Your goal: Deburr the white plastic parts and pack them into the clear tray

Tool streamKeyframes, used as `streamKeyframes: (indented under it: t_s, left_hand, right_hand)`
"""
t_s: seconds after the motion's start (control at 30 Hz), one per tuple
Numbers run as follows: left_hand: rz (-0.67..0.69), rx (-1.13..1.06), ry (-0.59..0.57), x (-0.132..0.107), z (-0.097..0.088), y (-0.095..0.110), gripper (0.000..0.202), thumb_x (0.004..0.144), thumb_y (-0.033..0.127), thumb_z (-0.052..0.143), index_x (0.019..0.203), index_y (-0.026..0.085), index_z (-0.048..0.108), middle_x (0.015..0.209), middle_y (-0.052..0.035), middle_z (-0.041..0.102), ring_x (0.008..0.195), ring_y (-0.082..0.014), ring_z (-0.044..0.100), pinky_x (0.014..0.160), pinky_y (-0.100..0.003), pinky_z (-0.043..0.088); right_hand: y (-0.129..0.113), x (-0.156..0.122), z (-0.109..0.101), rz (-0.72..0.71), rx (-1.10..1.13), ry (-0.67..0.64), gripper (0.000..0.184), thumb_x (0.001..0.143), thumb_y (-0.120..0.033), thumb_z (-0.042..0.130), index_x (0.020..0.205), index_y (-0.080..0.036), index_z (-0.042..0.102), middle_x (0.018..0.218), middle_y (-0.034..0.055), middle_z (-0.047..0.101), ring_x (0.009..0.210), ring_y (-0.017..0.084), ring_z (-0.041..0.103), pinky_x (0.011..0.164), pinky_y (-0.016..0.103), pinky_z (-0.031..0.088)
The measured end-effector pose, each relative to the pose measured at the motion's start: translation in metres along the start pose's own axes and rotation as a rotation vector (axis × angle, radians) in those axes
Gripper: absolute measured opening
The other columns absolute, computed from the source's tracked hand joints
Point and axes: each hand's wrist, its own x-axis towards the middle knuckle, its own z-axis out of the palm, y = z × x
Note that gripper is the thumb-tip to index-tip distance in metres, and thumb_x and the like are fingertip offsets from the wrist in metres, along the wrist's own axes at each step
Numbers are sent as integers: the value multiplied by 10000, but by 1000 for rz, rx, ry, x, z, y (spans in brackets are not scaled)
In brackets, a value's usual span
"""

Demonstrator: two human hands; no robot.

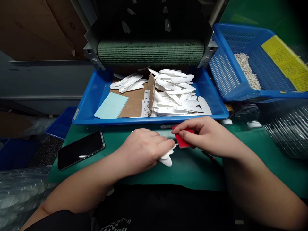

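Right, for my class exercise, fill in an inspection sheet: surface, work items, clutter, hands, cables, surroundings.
Surface: green work surface, blue tray at its far side.
Work items: white pieces near the middle, more in the tray on both sides of a cardboard divider; red pad.
Clutter: phone to the left; clear bottle to the right.
Hands: left hand holds white pieces; right hand pinches the red pad.
Cables: nothing seen.
Surroundings: green ribbed belt beyond the tray; blue basket at right.
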Motion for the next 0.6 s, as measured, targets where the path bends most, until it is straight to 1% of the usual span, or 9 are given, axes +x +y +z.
streamKeyframes:
  t_s: [0.03, 0.1, 0.13, 0.2, 0.27, 0.33, 0.4, 0.47, 0.6]
  left_hand:
    - [0, -6, 4, 0, 0, 0, 254, 887, 189, 613, 1128, 263, 642, 897, 88, 719, 810, -104, 668, 617, -312, 420]
    - [4, -26, 24, 1, 0, 0, 261, 892, 199, 622, 1144, 264, 642, 919, 89, 735, 822, -100, 679, 623, -301, 438]
    - [15, -42, 37, 2, 0, 0, 251, 899, 207, 624, 1143, 259, 645, 923, 84, 742, 827, -100, 683, 629, -293, 450]
    - [53, -79, 71, 3, 0, 1, 239, 906, 218, 638, 1143, 240, 650, 928, 69, 756, 830, -102, 691, 651, -276, 485]
    - [97, -118, 122, 4, -1, 2, 251, 895, 224, 675, 1145, 218, 655, 952, 52, 770, 830, -105, 699, 683, -260, 524]
    - [135, -138, 205, 6, -3, 2, 249, 880, 211, 706, 1125, 197, 667, 967, 34, 779, 831, -112, 710, 709, -252, 555]
    - [170, -151, 292, 6, -6, 3, 215, 866, 197, 728, 1076, 180, 683, 959, 16, 784, 837, -118, 721, 718, -248, 577]
    - [208, -154, 343, 7, -9, 3, 203, 847, 188, 754, 1040, 171, 694, 952, -1, 788, 865, -127, 732, 738, -247, 602]
    - [231, -120, 350, 7, -13, 5, 181, 827, 225, 791, 988, 209, 709, 950, 7, 792, 889, -126, 742, 788, -235, 641]
  right_hand:
    - [2, 2, -3, 18, -129, 44, 201, 879, -282, 639, 997, -226, 791, 808, -20, 715, 661, 127, 650, 537, 188, 468]
    - [7, 4, -10, 59, -342, 119, 200, 854, -254, 606, 950, -251, 781, 766, -56, 700, 577, 111, 610, 473, 203, 425]
    - [10, 4, -13, 74, -389, 113, 204, 855, -258, 595, 951, -260, 775, 760, -67, 697, 565, 110, 606, 467, 209, 425]
    - [12, 3, -19, 66, -391, 23, 217, 876, -273, 574, 973, -271, 768, 774, -76, 697, 591, 116, 626, 491, 215, 452]
    - [12, 1, -20, 17, -380, -87, 224, 895, -267, 560, 983, -267, 765, 784, -73, 696, 608, 116, 630, 512, 221, 457]
    - [9, -2, -19, -25, -367, -201, 232, 909, -250, 551, 989, -262, 768, 794, -70, 695, 619, 112, 621, 535, 229, 450]
    - [6, -2, -16, -58, -350, -271, 231, 914, -229, 550, 982, -259, 769, 809, -75, 697, 651, 104, 620, 575, 227, 452]
    - [4, -1, -14, -75, -356, -279, 220, 918, -223, 552, 958, -256, 766, 804, -87, 691, 645, 90, 602, 583, 226, 442]
    - [5, 5, -9, -76, -426, -246, 198, 929, -253, 561, 958, -260, 757, 754, -96, 658, 610, 77, 547, 570, 235, 411]
